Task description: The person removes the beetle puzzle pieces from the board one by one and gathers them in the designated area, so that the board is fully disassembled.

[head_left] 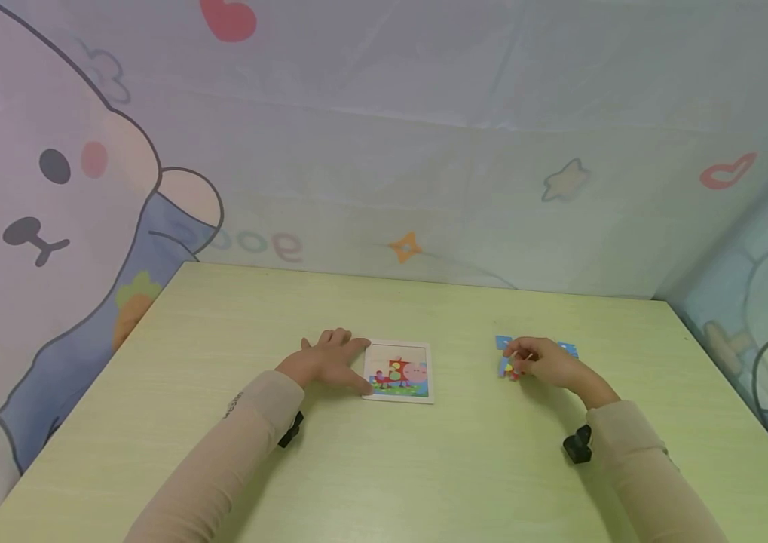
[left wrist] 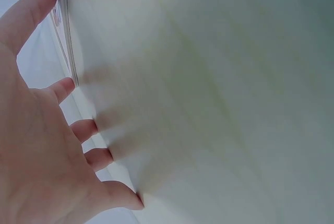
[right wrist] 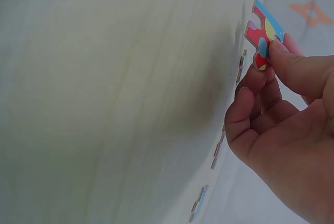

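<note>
A square puzzle board with a pale frame lies mid-table, its lower part filled with colourful pieces and its upper part bare wood. My left hand rests at the board's left side, fingers spread, with the thumb and index fingertip at its edge. To the right, my right hand pinches a jigsaw piece between thumb and fingers. This piece is red, blue and yellow, and the right wrist view shows it held up off the table.
Loose blue puzzle pieces lie around the right hand, one behind it and another to its right. Behind the table hangs a cartoon-printed cloth. A dark wrist device sits under the right cuff.
</note>
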A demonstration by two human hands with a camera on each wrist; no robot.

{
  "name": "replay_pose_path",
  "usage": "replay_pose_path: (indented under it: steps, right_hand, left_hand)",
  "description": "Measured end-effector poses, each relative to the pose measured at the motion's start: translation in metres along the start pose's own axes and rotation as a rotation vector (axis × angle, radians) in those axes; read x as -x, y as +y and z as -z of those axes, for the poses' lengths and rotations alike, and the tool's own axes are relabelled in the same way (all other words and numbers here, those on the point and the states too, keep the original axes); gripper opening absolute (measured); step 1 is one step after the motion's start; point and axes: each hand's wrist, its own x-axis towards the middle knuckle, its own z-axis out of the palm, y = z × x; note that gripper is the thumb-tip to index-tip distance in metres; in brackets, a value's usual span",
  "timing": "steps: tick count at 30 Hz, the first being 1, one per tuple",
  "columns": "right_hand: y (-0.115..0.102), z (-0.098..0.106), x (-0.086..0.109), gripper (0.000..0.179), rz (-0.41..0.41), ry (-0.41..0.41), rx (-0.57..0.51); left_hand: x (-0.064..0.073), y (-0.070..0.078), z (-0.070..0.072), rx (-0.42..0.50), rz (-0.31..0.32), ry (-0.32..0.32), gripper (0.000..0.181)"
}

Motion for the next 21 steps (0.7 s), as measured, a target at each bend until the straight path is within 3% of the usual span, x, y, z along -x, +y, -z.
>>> replay_pose_path:
  steps: [21]
  right_hand:
    - [0.0061, -0.0049, -0.0051, 0.011, 0.007, 0.011, 0.133]
  left_hand:
    - [0.0002, 0.0006, -0.0002, 0.003, 0.012, -0.001, 0.088]
